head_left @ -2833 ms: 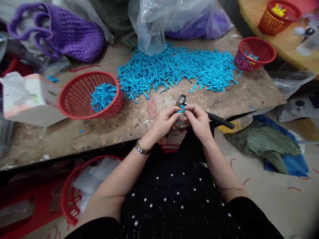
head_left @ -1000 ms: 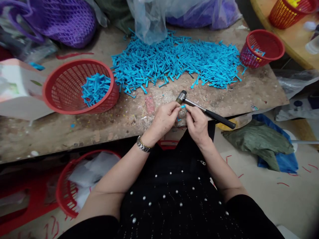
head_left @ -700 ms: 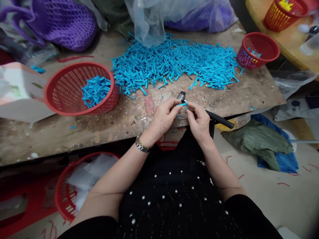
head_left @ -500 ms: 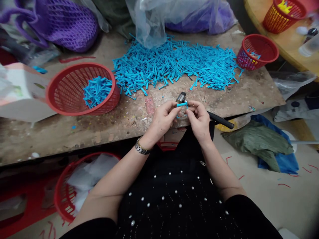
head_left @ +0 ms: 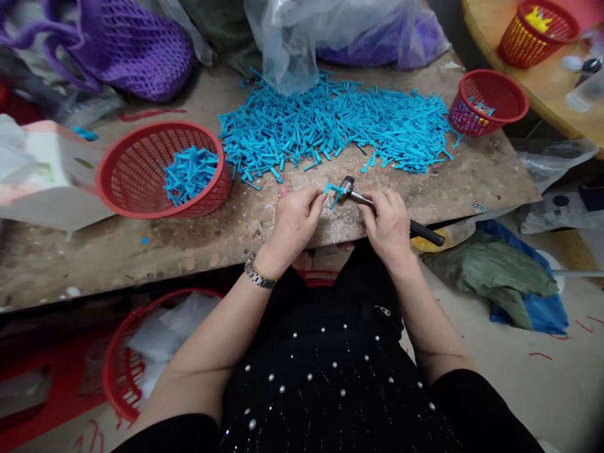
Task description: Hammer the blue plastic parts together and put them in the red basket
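My left hand [head_left: 298, 217] pinches a small blue plastic piece [head_left: 336, 189] between thumb and fingertips, just above the table edge. The piece has a joint, with one thin part sticking out down from it. My right hand [head_left: 387, 221] is closed around the shaft of a hammer [head_left: 361, 199]. Its metal head lies close beside the blue piece, and its black grip points right, past the table edge. Behind both hands spreads a large heap of blue plastic pieces [head_left: 325, 126]. To the left, a red basket [head_left: 127, 182] holds a smaller pile of them.
A smaller red basket [head_left: 491, 94] stands at the table's right end. Purple mesh bag [head_left: 141, 50] and clear plastic bags [head_left: 287, 56] line the back. A white box [head_left: 66, 182] is at left. Below the table sits another red basket [head_left: 120, 352] with plastic bags.
My right hand has let go of the blue piece and taken hold of the hammer lying there. My left hand still has the piece and has shifted slightly left.
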